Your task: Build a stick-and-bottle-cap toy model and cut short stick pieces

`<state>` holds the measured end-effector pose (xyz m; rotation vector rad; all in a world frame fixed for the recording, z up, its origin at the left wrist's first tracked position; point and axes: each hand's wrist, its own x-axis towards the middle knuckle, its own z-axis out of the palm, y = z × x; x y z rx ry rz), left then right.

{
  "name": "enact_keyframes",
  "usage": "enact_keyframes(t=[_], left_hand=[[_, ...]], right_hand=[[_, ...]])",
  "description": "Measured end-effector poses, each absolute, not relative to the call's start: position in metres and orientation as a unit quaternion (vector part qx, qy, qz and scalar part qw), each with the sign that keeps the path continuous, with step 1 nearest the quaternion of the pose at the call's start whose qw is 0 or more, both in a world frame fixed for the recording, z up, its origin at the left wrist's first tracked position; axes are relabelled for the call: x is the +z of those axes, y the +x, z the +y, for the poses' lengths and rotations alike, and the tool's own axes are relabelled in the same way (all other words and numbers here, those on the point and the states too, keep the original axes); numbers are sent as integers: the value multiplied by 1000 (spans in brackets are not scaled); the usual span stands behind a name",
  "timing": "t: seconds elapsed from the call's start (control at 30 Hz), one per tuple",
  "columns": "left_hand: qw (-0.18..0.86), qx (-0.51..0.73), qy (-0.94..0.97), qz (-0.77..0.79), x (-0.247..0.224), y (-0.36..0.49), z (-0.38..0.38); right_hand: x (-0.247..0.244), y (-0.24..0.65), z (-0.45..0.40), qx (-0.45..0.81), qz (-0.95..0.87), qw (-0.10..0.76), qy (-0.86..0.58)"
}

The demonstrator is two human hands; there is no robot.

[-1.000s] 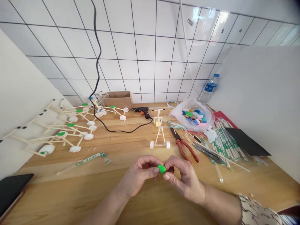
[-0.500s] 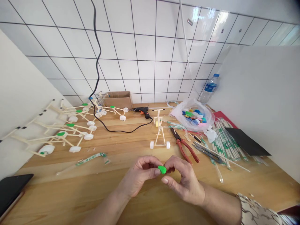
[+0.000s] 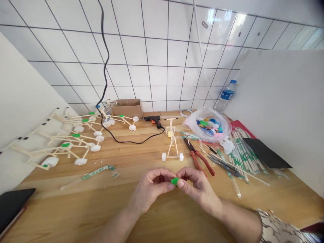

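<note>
Pinching green lump (image 3: 174,181), maybe clay, between hands (image 3: 152,189); bottle label (image 3: 227,95) unreadable.

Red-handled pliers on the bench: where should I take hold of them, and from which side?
Take the red-handled pliers by their handles, near the ends, coming from the near side with the right hand. The handles splay toward the bench's near edge, closest to that hand, while the metal head points away toward the plastic bag. They lie spread apart, so wrapping around both looks easiest.

A green piece (image 3: 174,181), partly hidden between the left hand (image 3: 151,190) and right hand (image 3: 199,191)
</note>
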<state>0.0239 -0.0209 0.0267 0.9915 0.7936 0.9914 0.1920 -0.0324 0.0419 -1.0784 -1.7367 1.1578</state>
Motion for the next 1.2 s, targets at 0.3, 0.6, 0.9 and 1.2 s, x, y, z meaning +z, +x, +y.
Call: enact_keyframes(t=[0.3,0.6,0.9,1.2], left_hand=[[594,440,547,393,27,23,-24],[500,445,623,404,30,23,-23],[470,428,662,396,33,24,-27],[457,429,670,397,30,24,-24]], right_hand=[[36,191,-29,516,-634,361,-448],[39,189,-29,611,-565,351,-429],[37,189,-28,641,-535,347,-427],[39,189,-26,657,-523,341,-422]])
